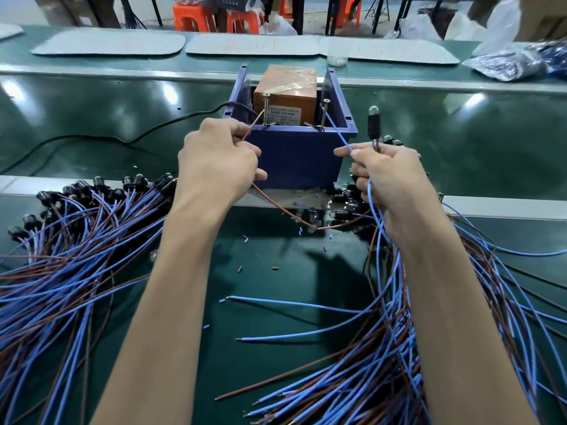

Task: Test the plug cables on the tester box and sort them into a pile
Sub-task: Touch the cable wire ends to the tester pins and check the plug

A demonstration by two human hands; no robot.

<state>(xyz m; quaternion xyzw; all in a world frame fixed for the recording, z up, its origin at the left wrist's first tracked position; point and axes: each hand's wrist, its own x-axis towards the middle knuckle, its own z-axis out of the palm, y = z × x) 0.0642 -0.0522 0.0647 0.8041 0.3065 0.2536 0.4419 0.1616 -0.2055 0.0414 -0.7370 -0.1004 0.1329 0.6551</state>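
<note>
The blue tester box (294, 154) stands mid-table with an orange unit (287, 87) inside and two upright screws (266, 108) on its front rim. My left hand (217, 161) pinches a brown wire (276, 207) whose end reaches the left screw. My right hand (386, 176) pinches a blue wire (337, 133) that runs up to the right screw (323, 115), and also grips a bundle of cables. One black plug with a clear bulb (373, 121) sticks up above that hand.
A pile of blue and brown cables with black plugs (76, 228) lies at the left, another pile (429, 348) at the right. A black power cord (122, 136) runs left from the box. Cut insulation bits dot the green table (270, 271). Grey mats (107, 41) lie beyond.
</note>
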